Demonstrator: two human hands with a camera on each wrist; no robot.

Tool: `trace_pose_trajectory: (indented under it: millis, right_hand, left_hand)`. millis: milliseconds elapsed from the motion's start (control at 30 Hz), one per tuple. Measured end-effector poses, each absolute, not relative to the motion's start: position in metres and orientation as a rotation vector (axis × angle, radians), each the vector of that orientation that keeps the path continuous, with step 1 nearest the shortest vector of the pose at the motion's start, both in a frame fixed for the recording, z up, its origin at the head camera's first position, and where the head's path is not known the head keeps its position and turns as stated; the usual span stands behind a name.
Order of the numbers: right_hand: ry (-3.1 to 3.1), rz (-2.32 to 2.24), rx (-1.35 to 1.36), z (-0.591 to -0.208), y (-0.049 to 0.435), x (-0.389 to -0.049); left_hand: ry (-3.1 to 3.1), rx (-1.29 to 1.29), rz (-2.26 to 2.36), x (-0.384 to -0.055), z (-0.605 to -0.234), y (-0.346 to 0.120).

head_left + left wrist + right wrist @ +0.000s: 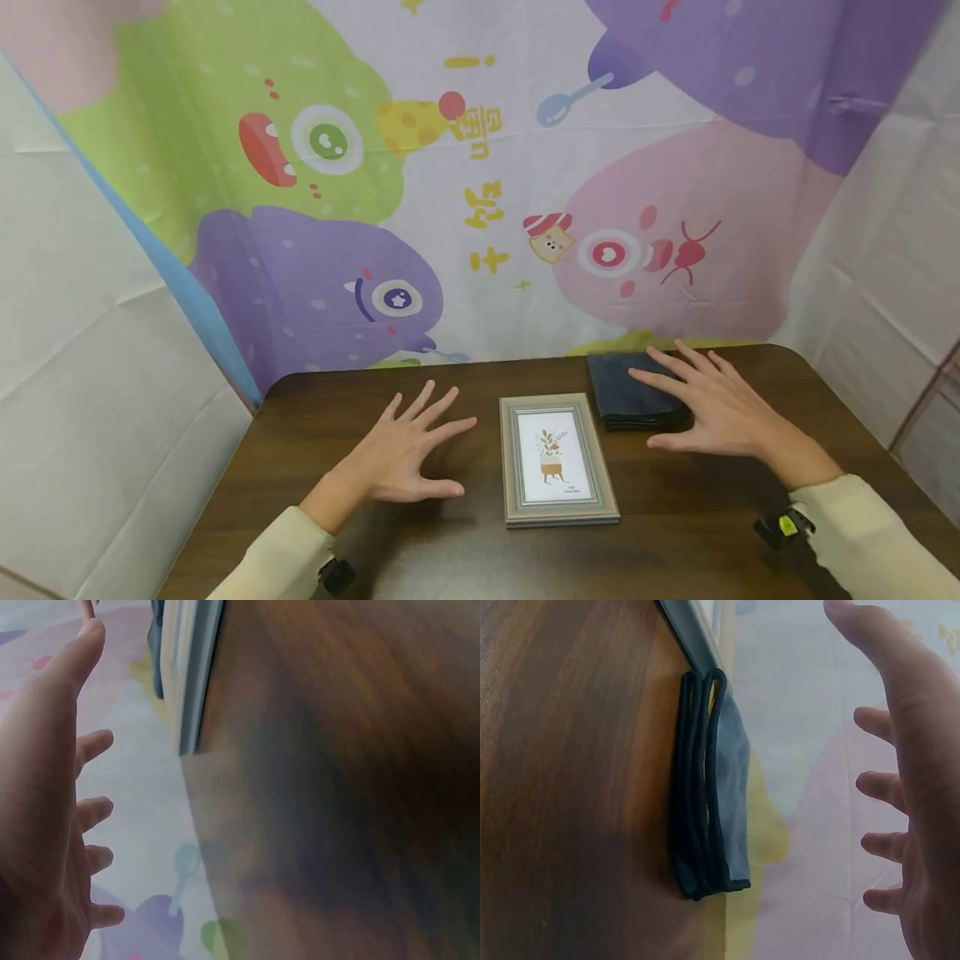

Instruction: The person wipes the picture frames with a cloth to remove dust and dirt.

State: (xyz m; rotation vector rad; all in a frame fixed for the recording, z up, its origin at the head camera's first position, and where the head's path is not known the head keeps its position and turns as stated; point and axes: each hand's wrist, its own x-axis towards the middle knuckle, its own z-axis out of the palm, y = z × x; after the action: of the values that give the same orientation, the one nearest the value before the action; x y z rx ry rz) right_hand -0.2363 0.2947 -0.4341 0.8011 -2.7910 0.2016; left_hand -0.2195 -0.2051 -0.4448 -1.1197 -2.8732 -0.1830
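Note:
A picture frame (pixel 510 467) with a plant print lies face up on the dark wooden table. To its right, near the back edge, is a folded dark blue cloth (pixel 626 387); its stacked folds and dark edging face the right wrist view (pixel 735 802). My left hand (pixel 401 454) hovers left of the frame, fingers spread, holding nothing. My right hand (pixel 716 408) is spread above the cloth's right side and overlaps it in the head view. In the right wrist view, those fingers (pixel 881 791) stand apart from the cloth.
The brown table (pixel 420 558) has rounded back corners. Behind it hangs a curtain (pixel 495 325) printed with cartoon monsters. Pale fabric panels (pixel 90 333) enclose the left and right sides. Each sleeve has a small black device (pixel 335 575) at the wrist.

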Motion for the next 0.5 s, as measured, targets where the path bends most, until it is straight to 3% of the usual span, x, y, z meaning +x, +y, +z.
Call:
trace_pose_trajectory:
  millis: [500]
  right_hand:
    - [-2.789,0.194,0.822,-0.442,0.292,-0.253]
  left_hand:
    - [-2.985,-1.150,-0.552,-0.222,-0.467,-0.184]
